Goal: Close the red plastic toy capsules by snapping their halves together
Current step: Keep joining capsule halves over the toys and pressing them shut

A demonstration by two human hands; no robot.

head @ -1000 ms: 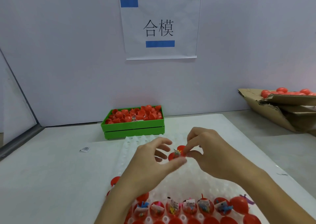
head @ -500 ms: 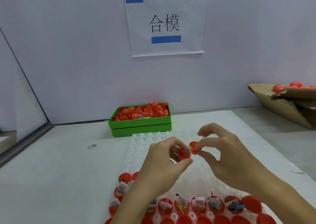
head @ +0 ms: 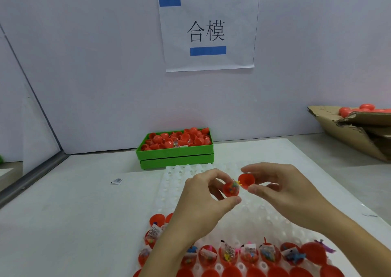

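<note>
My left hand point(head: 203, 194) pinches a red capsule half point(head: 231, 189) filled with small coloured toys, its opening turned to the right. My right hand point(head: 281, 186) pinches an empty red capsule half point(head: 246, 180) between thumb and fingers, its hollow facing the filled one. The two halves sit close together, a small gap between their rims, above a white dimpled tray point(head: 169, 192). Several open red halves with toys point(head: 227, 253) stand in the tray's near rows.
A green bin point(head: 175, 160) full of loose red halves stands at the back by the wall. A torn cardboard box point(head: 355, 137) holding red capsules lies at the far right. A small packet point(head: 116, 181) lies on the table to the left.
The two halves were touching a second ago; my right hand has drawn its empty half slightly up and right, so its hollow shows. The view shifted, showing more of the tray's near rows.
</note>
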